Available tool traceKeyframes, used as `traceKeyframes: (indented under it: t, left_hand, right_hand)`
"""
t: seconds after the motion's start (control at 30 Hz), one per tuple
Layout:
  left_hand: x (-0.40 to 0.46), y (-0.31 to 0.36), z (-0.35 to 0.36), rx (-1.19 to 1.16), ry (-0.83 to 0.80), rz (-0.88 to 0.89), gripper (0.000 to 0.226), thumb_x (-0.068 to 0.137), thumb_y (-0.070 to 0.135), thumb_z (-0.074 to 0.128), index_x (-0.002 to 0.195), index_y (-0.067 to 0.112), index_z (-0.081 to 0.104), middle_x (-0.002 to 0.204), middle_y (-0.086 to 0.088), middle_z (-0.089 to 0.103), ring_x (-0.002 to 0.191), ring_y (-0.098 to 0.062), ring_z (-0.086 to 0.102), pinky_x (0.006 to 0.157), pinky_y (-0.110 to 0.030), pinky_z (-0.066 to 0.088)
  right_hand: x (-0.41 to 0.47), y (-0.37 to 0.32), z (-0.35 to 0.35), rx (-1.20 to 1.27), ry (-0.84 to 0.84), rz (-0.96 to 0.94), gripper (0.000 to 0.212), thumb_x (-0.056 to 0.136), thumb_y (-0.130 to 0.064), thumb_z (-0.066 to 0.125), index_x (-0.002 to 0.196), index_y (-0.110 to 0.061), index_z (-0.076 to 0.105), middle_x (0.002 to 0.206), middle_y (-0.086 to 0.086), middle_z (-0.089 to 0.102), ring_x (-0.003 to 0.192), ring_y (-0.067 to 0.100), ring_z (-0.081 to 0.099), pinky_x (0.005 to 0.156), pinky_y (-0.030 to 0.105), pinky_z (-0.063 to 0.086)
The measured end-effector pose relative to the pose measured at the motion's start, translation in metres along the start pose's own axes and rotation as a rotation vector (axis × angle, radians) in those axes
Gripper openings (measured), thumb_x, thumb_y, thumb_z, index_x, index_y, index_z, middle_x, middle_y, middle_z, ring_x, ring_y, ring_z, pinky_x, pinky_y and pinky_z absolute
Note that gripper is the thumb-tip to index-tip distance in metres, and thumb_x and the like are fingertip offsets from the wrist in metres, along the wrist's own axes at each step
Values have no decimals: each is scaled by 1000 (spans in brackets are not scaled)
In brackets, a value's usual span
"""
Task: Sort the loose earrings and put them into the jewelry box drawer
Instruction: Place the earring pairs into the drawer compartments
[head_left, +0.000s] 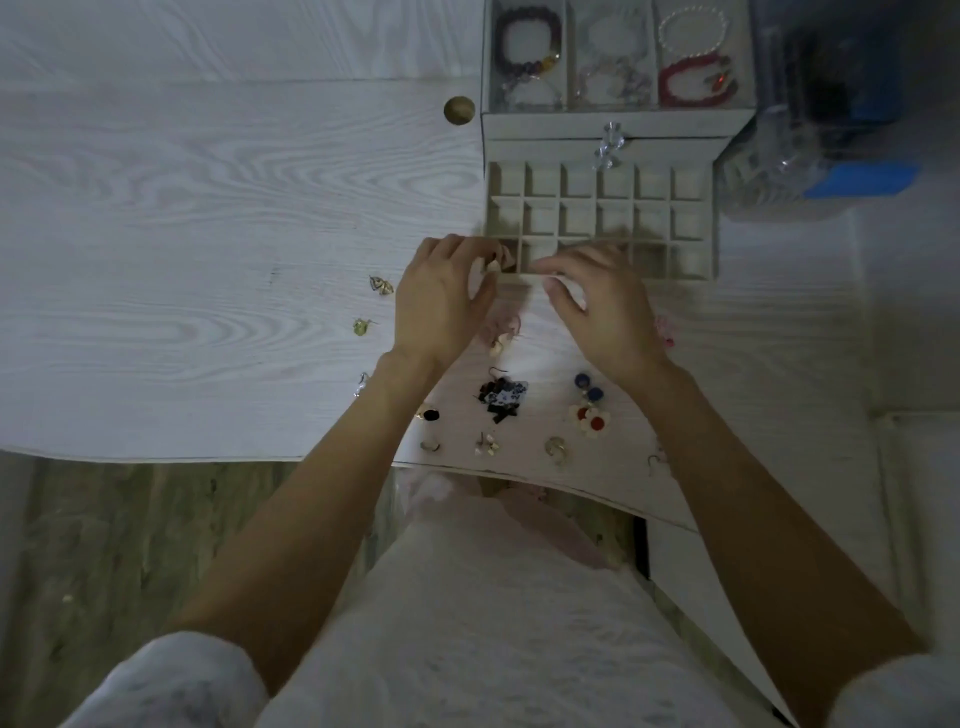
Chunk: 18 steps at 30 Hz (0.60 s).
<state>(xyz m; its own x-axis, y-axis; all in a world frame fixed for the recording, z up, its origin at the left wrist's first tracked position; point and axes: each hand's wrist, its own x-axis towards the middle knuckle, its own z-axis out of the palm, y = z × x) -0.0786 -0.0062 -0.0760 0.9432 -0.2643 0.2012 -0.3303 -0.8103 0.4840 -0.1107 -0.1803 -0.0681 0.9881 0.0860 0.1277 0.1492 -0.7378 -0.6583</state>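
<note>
The jewelry box drawer (709, 218) is pulled out, a grey grid of small square compartments. My left hand (441, 301) pinches a small pale earring (493, 264) over the drawer's front left compartment. My right hand (597, 306) hovers at the drawer's front edge, fingers curled; whether it holds anything is hidden. Loose earrings lie on the white table near the front edge: a black and blue cluster (501, 397), blue and red flower earrings (589, 410), a butterfly earring (381, 285) and a green one (360, 326).
The jewelry box top tray (571, 52) holds several bead bracelets. A crystal knob (609, 148) sits on the drawer above the open one. A clear container with blue parts (831, 130) stands at the right. A brass knob (459, 110) sits left of the box.
</note>
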Motion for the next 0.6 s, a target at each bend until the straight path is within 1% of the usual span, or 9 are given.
traceKeyframes:
  t: [0.07,0.13,0.2,0.23,0.3,0.37,0.4,0.47,0.6]
  left_hand:
    - [-5,20,3,-49,-12,100,25,83,23,52,102,10,64,94,-7,66,87,-28,57,71,-33,45]
    - [-8,45,17,-112,-104,222,29,84,26,51,103,8,64,95,-8,66,87,-27,58,69,-33,47]
    - [-9,68,39,-133,-209,323,27,83,19,59,106,7,65,100,-12,66,90,-30,60,71,-33,48]
    - [-9,81,53,-129,-259,356,28,80,13,63,107,6,64,103,-14,66,93,-32,61,72,-34,50]
    - [-5,95,74,-85,-360,358,35,74,5,67,110,3,63,109,-20,64,99,-37,60,75,-40,53]
    - [0,104,86,-27,-416,318,38,77,0,62,115,1,60,116,-23,60,107,-39,55,78,-46,54]
    - [1,106,90,20,-435,290,38,80,-1,59,119,1,57,121,-22,57,113,-38,51,81,-46,53]
    - [3,111,95,113,-469,263,38,86,0,53,123,4,53,129,-17,51,121,-33,44,90,-42,48]
    - [8,112,91,59,-487,194,24,87,4,54,110,4,59,120,-15,55,112,-31,49,87,-38,46]
  right_hand:
    - [-26,15,-25,13,89,88,19,89,-9,54,101,-11,68,95,4,65,92,20,56,77,27,40]
    - [-48,33,-44,-44,143,196,19,86,-8,56,101,-12,67,96,4,66,90,21,57,76,28,42]
    - [-58,54,-50,-106,123,308,19,83,-8,61,101,-10,67,97,11,66,86,27,60,75,33,46]
    - [-62,64,-52,-132,88,373,22,82,-9,64,103,-10,67,98,13,65,85,29,60,74,32,45]
    - [-58,72,-48,-152,19,443,27,82,-14,65,109,-12,65,100,15,62,87,30,59,73,27,40]
    - [-55,72,-44,-171,-10,418,28,84,-22,64,112,-16,65,101,15,61,89,30,58,72,28,39]
    - [-54,69,-42,-183,-15,395,28,86,-24,62,113,-19,65,101,15,60,90,30,56,72,29,40]
    - [-56,66,-42,-205,-2,384,27,87,-23,58,113,-22,65,100,15,60,91,31,55,71,31,41]
    - [-58,67,-38,-253,12,472,15,86,-10,56,96,-7,66,101,17,57,92,33,54,71,35,42]
